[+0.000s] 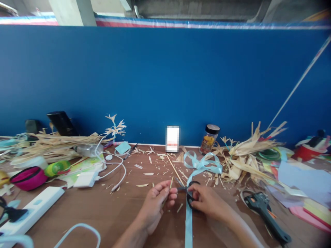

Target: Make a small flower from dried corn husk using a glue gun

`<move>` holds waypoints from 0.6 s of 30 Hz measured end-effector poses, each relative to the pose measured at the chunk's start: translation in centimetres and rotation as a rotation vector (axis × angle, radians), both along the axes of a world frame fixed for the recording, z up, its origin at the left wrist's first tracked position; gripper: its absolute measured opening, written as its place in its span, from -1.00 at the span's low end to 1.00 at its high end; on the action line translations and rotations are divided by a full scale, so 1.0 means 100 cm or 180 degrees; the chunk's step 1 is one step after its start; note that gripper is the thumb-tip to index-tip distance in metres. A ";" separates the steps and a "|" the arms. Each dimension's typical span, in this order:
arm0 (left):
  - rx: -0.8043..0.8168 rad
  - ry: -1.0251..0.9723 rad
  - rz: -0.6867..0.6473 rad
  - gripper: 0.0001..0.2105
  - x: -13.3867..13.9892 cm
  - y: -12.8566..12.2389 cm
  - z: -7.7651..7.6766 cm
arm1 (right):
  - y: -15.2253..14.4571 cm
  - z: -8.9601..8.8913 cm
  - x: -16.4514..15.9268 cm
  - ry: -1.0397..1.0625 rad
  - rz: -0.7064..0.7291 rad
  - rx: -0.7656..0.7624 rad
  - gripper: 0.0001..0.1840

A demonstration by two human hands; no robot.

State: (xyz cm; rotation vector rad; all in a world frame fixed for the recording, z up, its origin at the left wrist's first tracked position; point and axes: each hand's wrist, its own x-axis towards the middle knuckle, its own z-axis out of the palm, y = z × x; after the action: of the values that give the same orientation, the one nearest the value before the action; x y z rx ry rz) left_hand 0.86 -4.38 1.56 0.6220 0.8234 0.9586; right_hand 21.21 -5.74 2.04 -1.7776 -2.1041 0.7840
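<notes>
Right hand (207, 199) with scissors (182, 188), open room toward glue gun (264, 208)

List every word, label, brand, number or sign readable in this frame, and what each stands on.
No text can be read with certainty.
Jar with black lid: label too blurred to read.
White rectangle by the blue panel: pixelated, its reddish marks unreadable.
Green printed sheet: any lettering too small or blurred.
Scissors: no lettering can be made out.
</notes>
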 end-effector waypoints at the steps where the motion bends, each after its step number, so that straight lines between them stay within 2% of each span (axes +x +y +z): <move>1: -0.0027 -0.0031 -0.0012 -0.77 0.000 0.000 0.000 | 0.001 0.000 0.001 -0.0101 -0.0125 0.0016 -0.77; 3: -0.0116 -0.0100 -0.0025 -0.75 -0.001 0.002 0.001 | 0.001 0.000 0.003 -0.0404 -0.0306 0.0056 -0.84; 5: -0.0227 -0.0203 -0.0064 -0.73 -0.003 0.003 -0.001 | 0.000 0.002 0.004 -0.0584 -0.0304 0.0131 -0.96; 8: -0.0339 -0.0357 -0.0178 -0.72 -0.006 0.004 -0.004 | -0.002 0.005 0.003 -0.0627 -0.0079 0.0240 -0.85; 11: -0.0344 -0.0452 -0.0224 -0.72 -0.007 0.004 -0.006 | -0.004 0.006 0.001 -0.0792 -0.0219 0.0224 -0.96; 13: -0.0311 -0.0489 -0.0223 -0.72 -0.007 0.004 -0.007 | -0.004 0.005 -0.001 -0.0804 -0.0342 0.0221 -0.93; 18: -0.0226 -0.0458 -0.0265 -0.79 -0.004 0.004 -0.006 | -0.004 0.004 0.000 -0.0489 -0.0133 0.0227 -0.89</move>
State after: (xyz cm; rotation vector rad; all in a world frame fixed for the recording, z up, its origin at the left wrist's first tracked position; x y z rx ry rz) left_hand 0.41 -4.03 0.97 0.5160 0.6952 0.8839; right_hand 21.16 -6.15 2.47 -1.8918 -2.1527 0.5707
